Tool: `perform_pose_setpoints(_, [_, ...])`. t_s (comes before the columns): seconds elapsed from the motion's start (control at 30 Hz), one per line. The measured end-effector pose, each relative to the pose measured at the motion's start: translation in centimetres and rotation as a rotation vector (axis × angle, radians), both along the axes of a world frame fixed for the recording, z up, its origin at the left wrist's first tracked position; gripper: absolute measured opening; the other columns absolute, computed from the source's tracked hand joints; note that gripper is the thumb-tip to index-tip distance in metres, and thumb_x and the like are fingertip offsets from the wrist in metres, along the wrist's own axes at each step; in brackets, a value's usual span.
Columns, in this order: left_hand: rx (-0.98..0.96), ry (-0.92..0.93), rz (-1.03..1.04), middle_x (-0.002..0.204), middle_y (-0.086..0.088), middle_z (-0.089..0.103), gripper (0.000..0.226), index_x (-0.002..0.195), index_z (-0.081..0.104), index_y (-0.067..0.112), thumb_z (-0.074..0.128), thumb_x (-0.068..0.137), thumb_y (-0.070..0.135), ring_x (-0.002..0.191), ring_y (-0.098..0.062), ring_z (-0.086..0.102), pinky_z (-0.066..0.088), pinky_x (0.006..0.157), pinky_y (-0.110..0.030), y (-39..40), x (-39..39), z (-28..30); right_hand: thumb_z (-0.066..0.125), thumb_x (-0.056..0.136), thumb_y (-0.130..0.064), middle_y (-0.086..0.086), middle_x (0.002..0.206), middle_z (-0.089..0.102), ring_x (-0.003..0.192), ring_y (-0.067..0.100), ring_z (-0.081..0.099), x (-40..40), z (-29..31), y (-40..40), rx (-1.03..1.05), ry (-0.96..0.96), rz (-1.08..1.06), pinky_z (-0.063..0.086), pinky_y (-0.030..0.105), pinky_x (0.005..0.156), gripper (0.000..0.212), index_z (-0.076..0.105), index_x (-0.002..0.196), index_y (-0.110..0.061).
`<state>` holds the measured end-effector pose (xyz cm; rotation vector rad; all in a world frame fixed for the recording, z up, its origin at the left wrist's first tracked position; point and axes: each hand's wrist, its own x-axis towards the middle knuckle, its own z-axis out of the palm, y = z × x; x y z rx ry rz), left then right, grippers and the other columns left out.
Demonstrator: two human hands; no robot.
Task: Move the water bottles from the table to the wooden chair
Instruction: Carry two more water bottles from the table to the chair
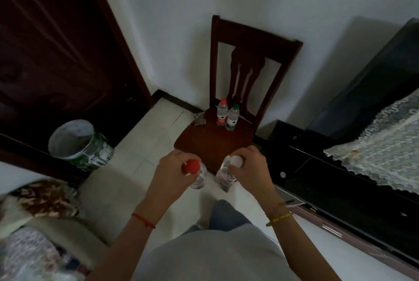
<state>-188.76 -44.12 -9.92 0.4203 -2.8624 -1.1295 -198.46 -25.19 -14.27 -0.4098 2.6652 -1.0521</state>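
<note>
A dark wooden chair point(205, 142) stands against the white wall ahead. Two clear water bottles stand upright at the back of its seat, touching: one with a red cap point(222, 112), one with a green cap point(232, 117). My left hand point(172, 167) grips a clear bottle with a red cap point(196, 173) near its neck. My right hand point(250, 167) grips a clear bottle with a white cap point(225, 173) the same way. Both held bottles hang over the floor just in front of the seat's near edge.
A lined bin point(79, 143) stands on the floor to the left by a dark door point(52, 53). A black cabinet point(340, 181) with a lace cloth point(381, 147) runs along the right. A small packet point(199, 119) lies at the seat's back left. A patterned cushion point(45, 199) sits at lower left.
</note>
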Motion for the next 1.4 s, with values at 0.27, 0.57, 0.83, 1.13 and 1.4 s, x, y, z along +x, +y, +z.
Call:
perform_pose_setpoints(0.27, [0.017,-0.011,-0.103,0.101,-0.002,0.067,0.033,0.103,0.071,0.019,0.077,0.071,0.016,0.09,-0.012,0.063,0.054,0.083,-0.029,-5.4,-10.4,-1.7,0.075,0.071,-0.015,-0.004,0.094,0.051,0.083,0.011,0.052,-8.3,-1.7,-4.5,0.01,-0.006,-0.076,0.042,0.021,0.075,0.025,0.061,0.09,-0.022])
perform_pose_setpoints(0.57, [0.056,-0.05,-0.16,0.098,-0.001,0.067,0.032,0.099,0.073,0.022,0.076,0.069,0.01,0.086,-0.01,0.063,0.054,0.081,-0.026,-8.1,-22.3,-4.5,0.077,0.069,-0.017,-0.007,0.095,0.047,0.081,0.008,0.049,-18.4,-4.4,-7.4,0.051,-0.089,-0.104,0.033,0.011,0.066,0.027,0.062,0.091,-0.02])
perform_pose_setpoints(0.83, [0.08,-0.151,-0.204,0.098,-0.001,0.068,0.035,0.097,0.074,0.023,0.08,0.064,0.011,0.083,-0.006,0.059,0.042,0.075,-0.008,-9.1,-31.0,-9.7,0.075,0.071,-0.018,-0.008,0.094,0.043,0.076,0.004,0.045,-26.0,-8.2,-9.5,0.084,-0.188,-0.123,0.028,0.009,0.059,0.022,0.059,0.084,-0.023])
perform_pose_setpoints(1.13, [0.042,-0.265,-0.382,0.094,0.006,0.063,0.03,0.098,0.072,0.028,0.076,0.072,0.013,0.08,0.003,0.053,0.039,0.073,-0.003,-10.9,-38.3,-16.3,0.071,0.075,-0.015,0.003,0.105,0.049,0.084,0.01,0.048,-31.1,-13.2,-11.8,0.088,-0.319,-0.227,0.044,0.02,0.072,0.022,0.064,0.096,-0.013])
perform_pose_setpoints(1.4, [0.02,-0.318,-0.455,0.095,-0.001,0.066,0.026,0.097,0.071,0.025,0.074,0.074,0.014,0.077,0.001,0.053,0.036,0.07,-0.005,-11.9,-42.8,-22.8,0.071,0.078,-0.016,0.007,0.112,0.051,0.092,0.019,0.056,-33.6,-17.5,-13.3,0.132,-0.411,-0.29,0.046,0.029,0.077,0.02,0.065,0.096,-0.01])
